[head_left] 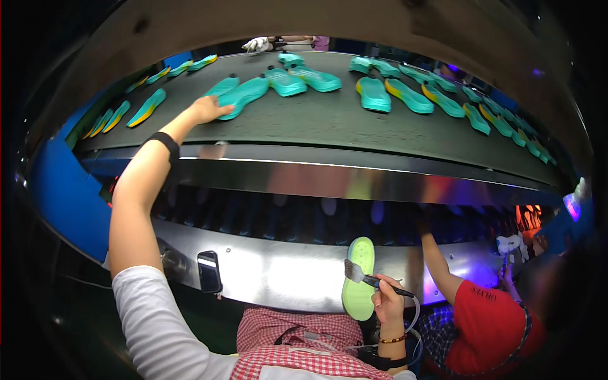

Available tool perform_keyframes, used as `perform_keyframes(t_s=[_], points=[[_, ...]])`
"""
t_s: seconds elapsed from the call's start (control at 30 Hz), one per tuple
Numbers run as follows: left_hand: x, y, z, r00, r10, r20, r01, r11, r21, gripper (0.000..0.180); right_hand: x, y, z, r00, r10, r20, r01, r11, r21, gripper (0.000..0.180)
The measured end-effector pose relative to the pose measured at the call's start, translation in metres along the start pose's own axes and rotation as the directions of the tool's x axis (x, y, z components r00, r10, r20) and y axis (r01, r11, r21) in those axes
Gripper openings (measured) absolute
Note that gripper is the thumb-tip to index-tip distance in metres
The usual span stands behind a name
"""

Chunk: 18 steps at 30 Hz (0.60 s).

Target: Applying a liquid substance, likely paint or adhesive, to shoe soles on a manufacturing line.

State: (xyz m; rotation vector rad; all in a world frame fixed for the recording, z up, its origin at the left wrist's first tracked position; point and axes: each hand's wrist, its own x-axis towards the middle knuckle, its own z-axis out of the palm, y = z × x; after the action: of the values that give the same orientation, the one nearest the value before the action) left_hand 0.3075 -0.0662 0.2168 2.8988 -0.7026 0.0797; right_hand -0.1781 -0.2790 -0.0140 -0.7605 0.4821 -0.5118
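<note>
My left arm reaches out over the dark conveyor belt, and my left hand (209,110) is closed on the near end of a teal shoe sole (243,95). Another teal sole (221,87) lies just behind it, partly covered. Near my lap, my right hand (388,303) grips a brush (373,280) with a black handle and pale bristles, a thin clear tube trailing by the wrist. Beneath the brush, a light green shoe sole (360,303) lies across the steel ledge, its end overhanging the front edge. Whether the bristles touch it, I cannot tell.
Several teal and yellow soles (410,96) stand along the belt (304,120). A black phone (208,271) rests on the steel ledge (272,278), left of the green sole. At right, a co-worker in a red sleeve (484,320) reaches under the belt. A gloved hand (257,44) shows at the far side.
</note>
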Motion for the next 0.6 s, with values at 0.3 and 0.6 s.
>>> perform_keyframes(t_s=[0.3, 0.6], points=[[0.076, 0.031, 0.01, 0.993, -0.085, -0.086, 0.09, 0.994, 0.056, 0.085, 0.007, -0.016, -0.037, 0.992, -0.069, -0.106, 0.082, 0.988, 0.127, 0.019], [0.088, 0.099, 0.009, 0.994, 0.084, -0.071, -0.083, 0.996, 0.023, 0.062, 0.004, -0.021, -0.075, 0.99, -0.12, -0.079, 0.129, 0.983, 0.128, 0.016]])
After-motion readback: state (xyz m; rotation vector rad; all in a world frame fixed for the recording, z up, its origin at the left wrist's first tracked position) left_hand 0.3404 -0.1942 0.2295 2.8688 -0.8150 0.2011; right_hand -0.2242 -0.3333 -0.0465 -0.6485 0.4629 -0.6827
